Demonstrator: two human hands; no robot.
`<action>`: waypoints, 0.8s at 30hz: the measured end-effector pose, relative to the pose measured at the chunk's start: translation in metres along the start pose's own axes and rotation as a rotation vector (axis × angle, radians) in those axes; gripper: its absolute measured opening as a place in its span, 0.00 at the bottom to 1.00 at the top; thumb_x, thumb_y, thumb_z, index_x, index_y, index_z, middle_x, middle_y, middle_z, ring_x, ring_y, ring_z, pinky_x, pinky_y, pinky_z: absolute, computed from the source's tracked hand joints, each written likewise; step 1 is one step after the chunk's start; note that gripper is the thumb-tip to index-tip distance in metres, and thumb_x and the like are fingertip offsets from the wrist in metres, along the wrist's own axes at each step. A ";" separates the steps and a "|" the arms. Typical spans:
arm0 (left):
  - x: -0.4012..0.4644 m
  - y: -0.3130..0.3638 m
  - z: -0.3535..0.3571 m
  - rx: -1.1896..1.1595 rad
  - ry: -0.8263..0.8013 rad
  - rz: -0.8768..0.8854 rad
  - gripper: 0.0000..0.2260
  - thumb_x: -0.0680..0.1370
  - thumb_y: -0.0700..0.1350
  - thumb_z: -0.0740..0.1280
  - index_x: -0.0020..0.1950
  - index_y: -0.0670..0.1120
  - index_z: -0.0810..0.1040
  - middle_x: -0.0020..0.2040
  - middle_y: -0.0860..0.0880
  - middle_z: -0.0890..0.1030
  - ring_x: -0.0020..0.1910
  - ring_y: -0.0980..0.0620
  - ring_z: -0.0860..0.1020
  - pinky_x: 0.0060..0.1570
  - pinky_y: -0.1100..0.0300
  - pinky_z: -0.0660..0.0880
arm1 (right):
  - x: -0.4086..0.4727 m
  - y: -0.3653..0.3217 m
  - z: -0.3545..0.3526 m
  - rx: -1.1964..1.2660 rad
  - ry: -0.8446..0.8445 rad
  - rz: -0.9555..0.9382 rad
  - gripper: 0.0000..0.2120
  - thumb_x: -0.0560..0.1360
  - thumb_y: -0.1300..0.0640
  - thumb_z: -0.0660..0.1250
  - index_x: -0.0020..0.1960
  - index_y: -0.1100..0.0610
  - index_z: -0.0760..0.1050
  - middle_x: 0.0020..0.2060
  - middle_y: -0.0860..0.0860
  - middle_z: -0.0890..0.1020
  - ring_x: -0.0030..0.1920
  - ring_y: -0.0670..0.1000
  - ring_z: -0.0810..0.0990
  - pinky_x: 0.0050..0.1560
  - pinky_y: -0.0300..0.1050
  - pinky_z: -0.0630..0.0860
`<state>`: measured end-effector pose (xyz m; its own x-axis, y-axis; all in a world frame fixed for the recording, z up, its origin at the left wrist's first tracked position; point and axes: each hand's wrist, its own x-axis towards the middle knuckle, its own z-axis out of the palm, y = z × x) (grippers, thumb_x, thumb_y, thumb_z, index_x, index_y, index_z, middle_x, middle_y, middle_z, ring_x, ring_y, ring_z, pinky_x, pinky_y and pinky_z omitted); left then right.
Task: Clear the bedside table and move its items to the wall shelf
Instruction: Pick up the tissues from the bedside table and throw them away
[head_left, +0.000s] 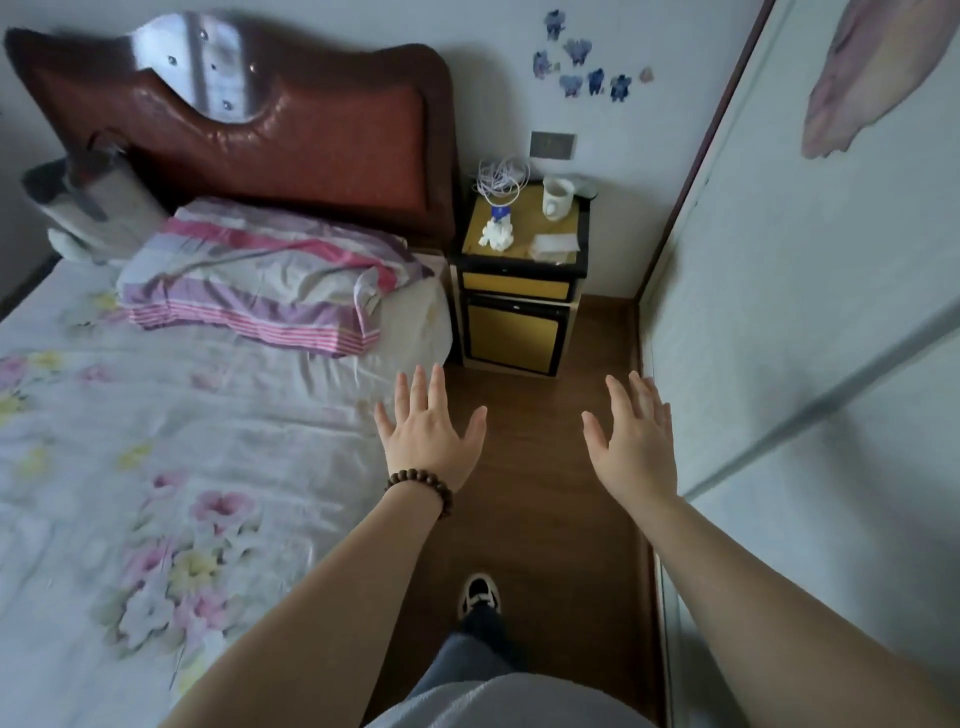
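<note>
The yellow-and-black bedside table (563, 224) stands in the corner beyond my hands. On it sit a white mug (557, 197), a coiled white cable (500, 179), a small blue-topped item with crumpled white tissue (496, 231) and a flat clear packet (555, 244). My left hand (428, 428), with a bead bracelet on its wrist, and my right hand (634, 439) are held out over the floor, fingers spread and empty, well short of the table. No wall shelf is in view.
A bed (156, 441) with floral sheet, striped pillow (260, 275) and red headboard fills the left. A pale wardrobe door (810, 312) lines the right. A narrow brown floor strip (545, 493) runs between them; my shoe (480, 595) is on it.
</note>
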<state>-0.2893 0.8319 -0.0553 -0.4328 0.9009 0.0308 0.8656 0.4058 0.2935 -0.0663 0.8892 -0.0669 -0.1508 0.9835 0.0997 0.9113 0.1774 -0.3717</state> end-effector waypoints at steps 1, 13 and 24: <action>0.026 0.002 -0.002 -0.002 -0.003 0.002 0.36 0.72 0.68 0.45 0.75 0.52 0.48 0.77 0.50 0.53 0.75 0.50 0.44 0.72 0.43 0.44 | 0.024 -0.005 0.000 0.001 0.009 0.004 0.27 0.78 0.44 0.57 0.74 0.54 0.61 0.75 0.56 0.60 0.77 0.55 0.52 0.75 0.54 0.51; 0.258 0.041 0.023 -0.004 -0.071 0.067 0.35 0.73 0.68 0.48 0.76 0.52 0.45 0.77 0.49 0.51 0.75 0.51 0.43 0.72 0.44 0.44 | 0.246 -0.019 0.033 0.032 0.022 0.082 0.27 0.79 0.45 0.57 0.74 0.56 0.61 0.75 0.57 0.61 0.76 0.57 0.53 0.75 0.56 0.52; 0.451 0.101 0.089 0.001 -0.150 0.000 0.34 0.75 0.65 0.53 0.76 0.51 0.48 0.77 0.49 0.53 0.75 0.50 0.45 0.72 0.45 0.47 | 0.461 0.010 0.088 0.074 -0.085 0.085 0.26 0.79 0.47 0.58 0.73 0.57 0.63 0.74 0.59 0.62 0.76 0.57 0.53 0.75 0.58 0.53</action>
<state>-0.3747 1.2931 -0.0965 -0.3908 0.9136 -0.1125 0.8658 0.4063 0.2922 -0.1602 1.3470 -0.1056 -0.1094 0.9939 -0.0123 0.8920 0.0927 -0.4424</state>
